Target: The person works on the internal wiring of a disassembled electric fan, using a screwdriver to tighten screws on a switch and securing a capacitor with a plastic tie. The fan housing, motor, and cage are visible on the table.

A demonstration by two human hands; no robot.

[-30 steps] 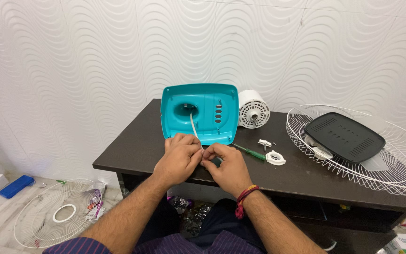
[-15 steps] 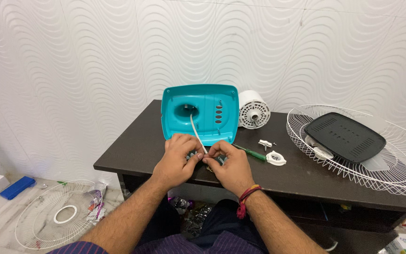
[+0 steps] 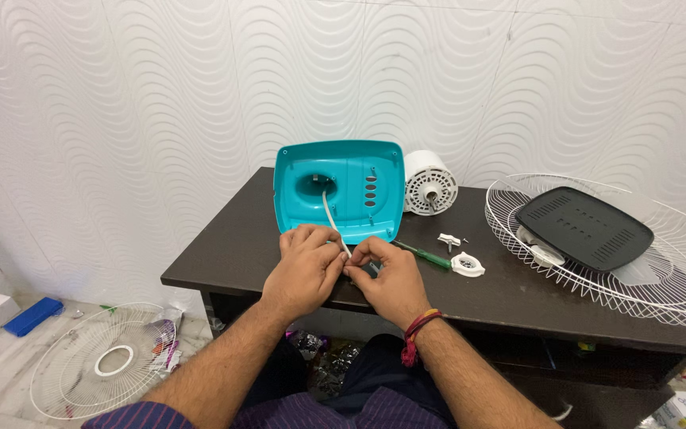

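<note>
A: Where are the hands?
B: At the near edge of the dark table (image 3: 518, 294). The left hand (image 3: 305, 270) and right hand (image 3: 387, 274) meet, both pinching the white cord (image 3: 332, 218) that runs from the teal fan base (image 3: 339, 187).
A: Any room to move?
B: Bare tabletop left; a green screwdriver (image 3: 426, 256) lies just right.
A: Hidden?
B: The cord's end, under the fingers.

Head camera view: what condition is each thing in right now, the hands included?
Left hand: on the table edge, fingers pinching the white cord.
Right hand: fingertips meeting the left hand at the cord.
White cord: runs from the base's hole to the hands.
Teal fan base: lying underside up.
White motor: detached, on its side.
Green screwdriver: lying flat, untouched.
Wire grille: flat on the table, holding a black panel.
Second grille: on the floor.
</note>
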